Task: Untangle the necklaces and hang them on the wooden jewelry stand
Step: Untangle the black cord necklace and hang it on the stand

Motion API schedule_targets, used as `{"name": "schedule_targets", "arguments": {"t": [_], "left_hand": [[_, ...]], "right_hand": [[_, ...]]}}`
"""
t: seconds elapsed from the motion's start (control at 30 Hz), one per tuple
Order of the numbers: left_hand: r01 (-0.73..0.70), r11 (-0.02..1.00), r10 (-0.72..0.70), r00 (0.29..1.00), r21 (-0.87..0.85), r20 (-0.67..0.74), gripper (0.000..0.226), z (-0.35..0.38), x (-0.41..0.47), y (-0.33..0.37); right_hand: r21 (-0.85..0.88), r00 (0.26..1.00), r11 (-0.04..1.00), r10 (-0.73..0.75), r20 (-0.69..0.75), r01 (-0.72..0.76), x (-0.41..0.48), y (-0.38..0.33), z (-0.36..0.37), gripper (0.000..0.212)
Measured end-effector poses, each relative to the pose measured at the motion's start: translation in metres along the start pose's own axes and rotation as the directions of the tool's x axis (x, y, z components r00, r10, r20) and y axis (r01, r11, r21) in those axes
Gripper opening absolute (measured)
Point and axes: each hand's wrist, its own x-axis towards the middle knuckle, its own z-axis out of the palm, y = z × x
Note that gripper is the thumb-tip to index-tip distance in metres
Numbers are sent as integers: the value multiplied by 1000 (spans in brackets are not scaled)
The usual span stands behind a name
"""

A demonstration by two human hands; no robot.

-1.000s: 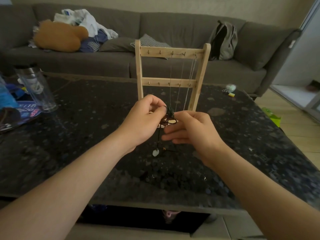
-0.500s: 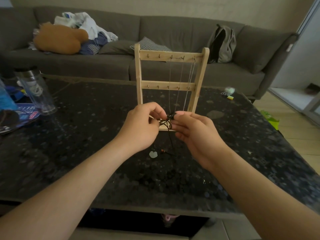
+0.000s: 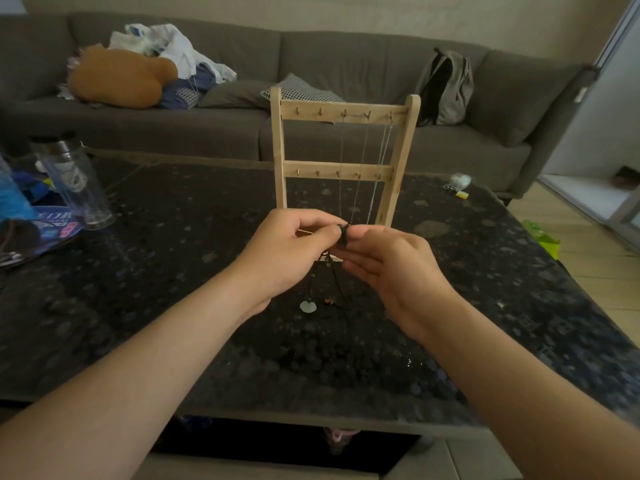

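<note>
Both hands are closed in pinch grips on one item. The left hand (image 3: 291, 251) and right hand (image 3: 391, 268) meet fingertip to fingertip, each nipping the knot (image 3: 343, 233), a small dark bunched lump of cord. How the strands cross inside it cannot be told.

A thin matt black cord (image 3: 333, 282) hangs in slack loops directly below the grip. It ends at a pale, smooth, rounded pendant (image 3: 307, 306), which lies on the table (image 3: 173, 271) with small reddish beads (image 3: 329, 302) just beside it. The table top is dark, glossy and speckled like stone.

Just behind the grip stands the stand (image 3: 278, 150), of light bare wood, with two posts and two cross rails set with small pegs. Fine metal chains (image 3: 360, 161) hang straight from the upper rail, on the right-hand side. Well off to the left of the grip is a clear plastic bottle (image 3: 74, 181).

Against half a second ago, the open loops of cord seen between the hands are drawn into a tighter bunch and the fingertips sit closer together. The pendant and stand have not moved.
</note>
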Motion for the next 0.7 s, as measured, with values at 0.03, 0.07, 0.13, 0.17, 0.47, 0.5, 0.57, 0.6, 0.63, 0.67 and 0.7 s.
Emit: {"name": "schedule_targets", "arguments": {"t": [0.03,0.07,0.13,0.17,0.47,0.5,0.57,0.6,0.63,0.67,0.7], "left_hand": [[-14,1000,14,1000,2,-16,22,0,0,-2],[-17,1000,16,1000,-3,-23,21,0,1,-3],[12,999,-12,1000,-34,-3,23,2,1,-2],[30,998,-29,1000,-60,11,24,2,1,-2],[200,914,-211,977,-352,6,25,0,8,-5],[222,885,-236,972,-409,16,21,0,8,-3],[279,830,-292,955,-484,49,18,0,7,2],[306,814,-316,947,-494,65,17,-1,6,4],[328,803,-333,939,-498,83,15,-1,5,6],[345,793,-342,934,-503,102,13,-1,4,7],[355,783,-345,931,-511,118,11,-1,3,8]], "right_hand": [[29,1000,1000,10,-1,-10,0,-1,0,22],[48,1000,999,18,-1,-18,1,-2,0,26],[9,1000,1000,22,3,-22,2,-2,0,32],[-49,1000,999,18,2,-18,2,-1,1,31],[-367,955,921,-216,-201,131,3,0,1,12],[-309,959,946,-177,-221,103,5,-2,0,13],[-117,968,992,-79,-239,52,6,-7,0,15],[-9,976,999,-43,-216,42,5,-9,-1,16],[75,984,997,-22,-176,36,5,-11,-1,18],[129,991,991,-10,-130,27,3,-12,-2,22],[157,996,987,-3,-86,17,2,-12,-3,24]]}}
